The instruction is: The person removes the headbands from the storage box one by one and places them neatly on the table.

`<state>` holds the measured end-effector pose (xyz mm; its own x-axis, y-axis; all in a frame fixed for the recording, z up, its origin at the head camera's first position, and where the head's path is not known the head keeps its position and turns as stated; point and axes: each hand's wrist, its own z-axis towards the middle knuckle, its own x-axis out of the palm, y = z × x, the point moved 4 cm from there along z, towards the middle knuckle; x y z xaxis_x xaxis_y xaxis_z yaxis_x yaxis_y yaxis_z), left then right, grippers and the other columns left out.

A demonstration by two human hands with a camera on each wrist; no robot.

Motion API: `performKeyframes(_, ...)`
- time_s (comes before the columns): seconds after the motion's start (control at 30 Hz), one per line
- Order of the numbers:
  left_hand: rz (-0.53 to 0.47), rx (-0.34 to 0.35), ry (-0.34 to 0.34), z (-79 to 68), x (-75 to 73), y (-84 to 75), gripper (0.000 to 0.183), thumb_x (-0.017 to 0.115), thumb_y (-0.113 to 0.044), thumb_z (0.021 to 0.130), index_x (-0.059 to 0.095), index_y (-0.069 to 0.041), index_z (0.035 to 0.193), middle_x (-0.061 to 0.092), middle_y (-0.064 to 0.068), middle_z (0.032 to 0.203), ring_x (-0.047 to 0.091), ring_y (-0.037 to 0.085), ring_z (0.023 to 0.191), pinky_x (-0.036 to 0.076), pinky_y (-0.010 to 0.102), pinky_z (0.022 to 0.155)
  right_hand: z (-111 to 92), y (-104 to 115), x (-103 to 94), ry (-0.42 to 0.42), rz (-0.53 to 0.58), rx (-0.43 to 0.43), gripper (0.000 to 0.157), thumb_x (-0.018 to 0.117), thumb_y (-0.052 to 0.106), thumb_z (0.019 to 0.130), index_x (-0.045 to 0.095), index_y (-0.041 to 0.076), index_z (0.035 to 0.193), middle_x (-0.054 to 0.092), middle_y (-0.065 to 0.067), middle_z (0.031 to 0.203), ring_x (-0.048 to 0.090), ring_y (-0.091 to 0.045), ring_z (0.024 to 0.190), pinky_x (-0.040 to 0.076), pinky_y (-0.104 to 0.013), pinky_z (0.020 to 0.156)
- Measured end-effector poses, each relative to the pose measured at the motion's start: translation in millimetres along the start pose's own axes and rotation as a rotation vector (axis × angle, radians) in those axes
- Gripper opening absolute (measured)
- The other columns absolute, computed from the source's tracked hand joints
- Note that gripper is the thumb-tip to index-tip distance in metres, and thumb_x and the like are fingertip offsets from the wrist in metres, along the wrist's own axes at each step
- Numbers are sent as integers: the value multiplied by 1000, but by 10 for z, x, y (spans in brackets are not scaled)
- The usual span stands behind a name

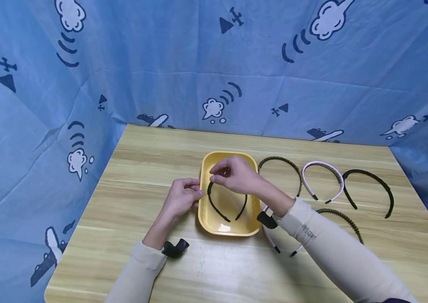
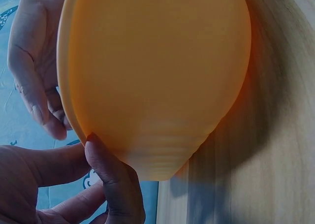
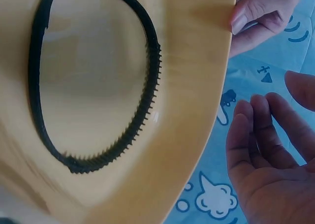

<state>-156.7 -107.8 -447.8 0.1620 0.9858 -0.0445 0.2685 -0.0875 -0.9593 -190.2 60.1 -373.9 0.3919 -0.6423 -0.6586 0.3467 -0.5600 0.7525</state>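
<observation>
A yellow plastic tray (image 1: 252,210) stands on the table, with one black headband (image 3: 153,69) lying inside it. My left hand (image 1: 180,198) pinches the tray's left rim between thumb and fingers; the left wrist view shows this grip close up. Over the tray's far part hovers my right hand (image 1: 238,174), its fingers loosely bent and nothing between them. The right wrist view shows that hand apart from the headband. In the head view it hides the top of the band's arch.
Right of the tray lie several more headbands: a brown braided one (image 1: 284,159), a pink-and-brown one (image 1: 340,179), a black one (image 1: 382,183) and another brown one (image 1: 344,216). A pink one (image 1: 272,244) is partly under my right forearm. Blue printed cloth (image 1: 183,50) hangs behind the table.
</observation>
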Motion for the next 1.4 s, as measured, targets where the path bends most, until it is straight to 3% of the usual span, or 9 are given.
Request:
performKeyframes(0.9,21,-8,2,46,-7,-14,35,68,6,85,64,7,120,58,12,96,60,14,64,54,23,55,143,-231,140,42,56,58,20,70,11,89,72,-2,105,74,-10,93,67,-15,78,57,-26,71)
performKeyframes(1.27,7,-19,7,45,-13,6,36,67,8,85,63,9,121,58,12,95,59,13,62,53,22,53,232,-359,136,53,-7,113,21,69,8,88,72,-3,105,73,-11,91,65,-17,80,53,-24,69)
performKeyframes(1.4,11,-23,8,42,-19,12,36,67,8,85,62,9,121,58,12,96,59,12,61,53,22,52,256,-403,139,47,-43,138,23,69,9,88,72,-3,108,73,-11,95,64,-20,86,53,-28,74)
